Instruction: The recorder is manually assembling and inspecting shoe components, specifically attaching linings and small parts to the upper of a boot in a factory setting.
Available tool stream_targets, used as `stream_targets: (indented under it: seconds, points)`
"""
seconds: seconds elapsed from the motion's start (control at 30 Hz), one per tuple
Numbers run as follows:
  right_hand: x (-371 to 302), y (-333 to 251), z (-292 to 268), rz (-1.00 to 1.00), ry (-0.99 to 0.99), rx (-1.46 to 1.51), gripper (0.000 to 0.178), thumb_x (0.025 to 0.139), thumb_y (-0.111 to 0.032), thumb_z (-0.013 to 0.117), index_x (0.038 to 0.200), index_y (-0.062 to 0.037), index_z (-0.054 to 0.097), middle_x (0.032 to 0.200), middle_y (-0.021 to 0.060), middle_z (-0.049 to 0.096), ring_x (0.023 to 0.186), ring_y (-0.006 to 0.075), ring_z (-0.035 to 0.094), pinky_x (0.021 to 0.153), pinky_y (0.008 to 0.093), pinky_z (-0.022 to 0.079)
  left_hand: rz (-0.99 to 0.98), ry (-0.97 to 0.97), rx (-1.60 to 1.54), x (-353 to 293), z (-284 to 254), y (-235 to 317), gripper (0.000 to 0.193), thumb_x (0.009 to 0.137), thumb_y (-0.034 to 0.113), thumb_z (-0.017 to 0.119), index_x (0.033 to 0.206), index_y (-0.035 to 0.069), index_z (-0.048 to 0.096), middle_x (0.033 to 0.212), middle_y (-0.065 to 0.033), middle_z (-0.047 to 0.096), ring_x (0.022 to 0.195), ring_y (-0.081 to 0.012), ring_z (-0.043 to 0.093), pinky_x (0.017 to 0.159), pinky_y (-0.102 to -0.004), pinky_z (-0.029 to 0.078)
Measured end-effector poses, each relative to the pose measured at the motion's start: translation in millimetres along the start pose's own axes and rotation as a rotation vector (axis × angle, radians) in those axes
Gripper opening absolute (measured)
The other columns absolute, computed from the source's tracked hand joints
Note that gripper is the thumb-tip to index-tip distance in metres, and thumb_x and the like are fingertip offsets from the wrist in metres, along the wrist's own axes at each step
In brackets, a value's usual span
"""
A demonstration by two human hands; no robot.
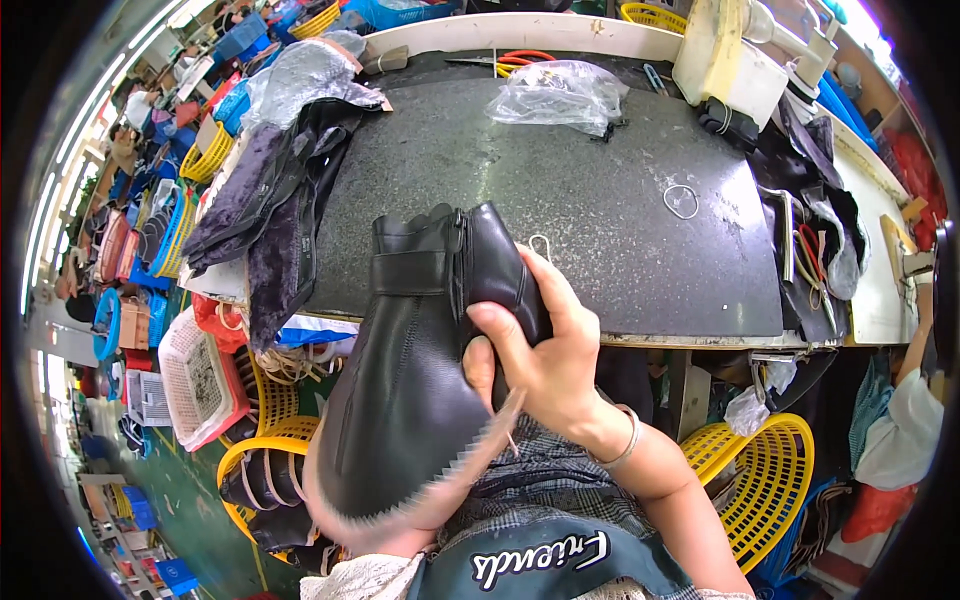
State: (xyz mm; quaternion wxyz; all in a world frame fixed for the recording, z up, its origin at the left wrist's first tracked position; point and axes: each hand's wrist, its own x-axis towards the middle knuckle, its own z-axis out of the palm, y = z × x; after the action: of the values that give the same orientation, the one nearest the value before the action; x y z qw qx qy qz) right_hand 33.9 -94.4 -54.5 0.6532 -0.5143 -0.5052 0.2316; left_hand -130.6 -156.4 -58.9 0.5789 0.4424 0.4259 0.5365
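A black leather boot upper [400,370] with a scalloped top edge, a strap, a zip and a pale jagged lower edge is held up before me, over the table's near edge. My right hand [555,345] grips its right side by the zip, thumb on the front and fingers behind. Most of my left hand [480,368] is hidden behind the upper. One of its digits seems to show just below my right thumb, pressed to the leather, and its forearm passes under the lower edge.
A dark tabletop [640,230] lies ahead, with a clear plastic bag [560,92] and a pale loop of cord [681,201]. Dark fur-lined pieces [270,200] hang at the left. Yellow baskets [765,500] stand on both sides below; a white machine [730,70] is at back right.
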Motion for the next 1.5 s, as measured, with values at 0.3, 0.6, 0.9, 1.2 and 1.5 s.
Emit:
stream_targets:
  seconds: [0.3,0.6,0.9,1.2,1.5]
  points:
    - [1,10,6,-0.136,-0.214,-0.054,0.075,0.087,-0.011,0.065,0.144,0.0093,0.021,0.141,0.0295,0.036,0.130,0.0424,0.040,0.108,0.0439,0.034,-0.066,0.060,-0.485,61,70,-8,0.054,0.101,0.042,0.042,0.136,0.001,0.044,0.133,-0.0150,0.052,0.118,-0.0258,0.054,0.104,-0.0395,0.039]
    - [9,5,9,-0.094,-0.105,-0.061,0.047,0.084,-0.020,0.072,0.119,0.0075,0.055,0.097,0.0197,0.068,0.071,0.0272,0.070,0.064,0.0334,0.055,-0.082,-0.054,-0.902,66,49,13,0.050,0.098,0.027,0.052,0.141,0.004,0.037,0.133,-0.0146,0.050,0.123,-0.0254,0.049,0.107,-0.0418,0.036]
    - [76,-18,-7,0.664,-0.420,0.975,0.042,0.096,-0.031,0.058,0.120,0.0023,0.056,0.119,0.0176,0.062,0.100,0.0239,0.065,0.096,0.0407,0.047,0.488,-0.129,0.305,125,25,13,0.050,0.099,0.032,0.053,0.135,0.000,0.042,0.138,-0.0125,0.049,0.124,-0.0232,0.051,0.104,-0.0369,0.042]
    - [330,99,42,-0.229,0.214,-0.550,0.058,0.077,-0.026,0.076,0.121,-0.0002,0.049,0.093,0.0239,0.067,0.097,0.0351,0.066,0.082,0.0408,0.050,0.661,-0.012,0.774,202,-27,32,0.021,0.087,0.008,0.065,0.107,0.004,0.068,0.120,-0.0134,0.064,0.123,-0.0285,0.054,0.108,-0.0398,0.036]
    - [300,84,166,-0.803,0.095,-0.731,0.069,0.082,-0.031,0.071,0.134,0.0036,0.041,0.135,0.0247,0.046,0.129,0.0383,0.039,0.109,0.0472,0.029,0.159,0.420,1.806,328,-207,70,0.064,0.082,0.033,0.065,0.139,0.011,0.046,0.123,-0.0262,0.058,0.112,-0.0390,0.058,0.096,-0.0565,0.039]
